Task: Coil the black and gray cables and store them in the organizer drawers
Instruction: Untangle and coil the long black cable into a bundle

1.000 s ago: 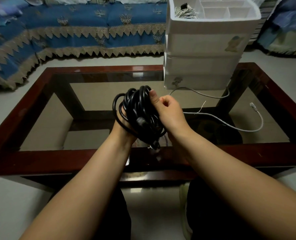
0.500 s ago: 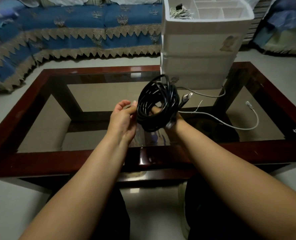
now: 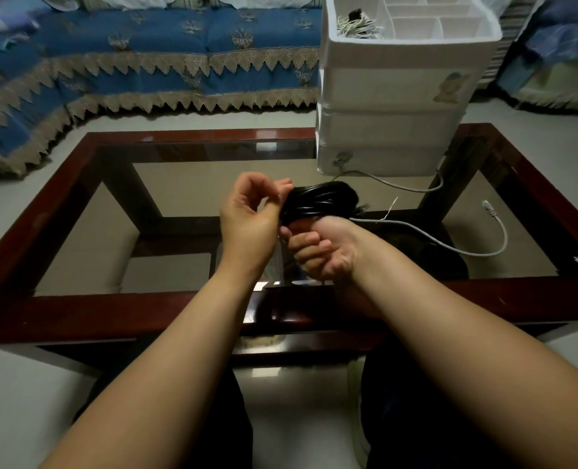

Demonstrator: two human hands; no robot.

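Glass-topped bench (image 3: 77,299), red-brown frame; blue sofa (image 3: 145,55) at 11 o'clock; white organizer (image 3: 392,96) at 1 o'clock. Right hand (image 3: 325,248) fisted around black cable coil (image 3: 318,201); left hand (image 3: 250,218) pinching its edge.

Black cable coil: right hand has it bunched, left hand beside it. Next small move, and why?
Probably lift the black cable coil toward the white organizer. The right hand grips the bundle with fingers curled round it; the left hand sits at its edge, fingers bent, its hold unclear. No loose black tail shows. The gray cable lies uncoiled on the glass table.
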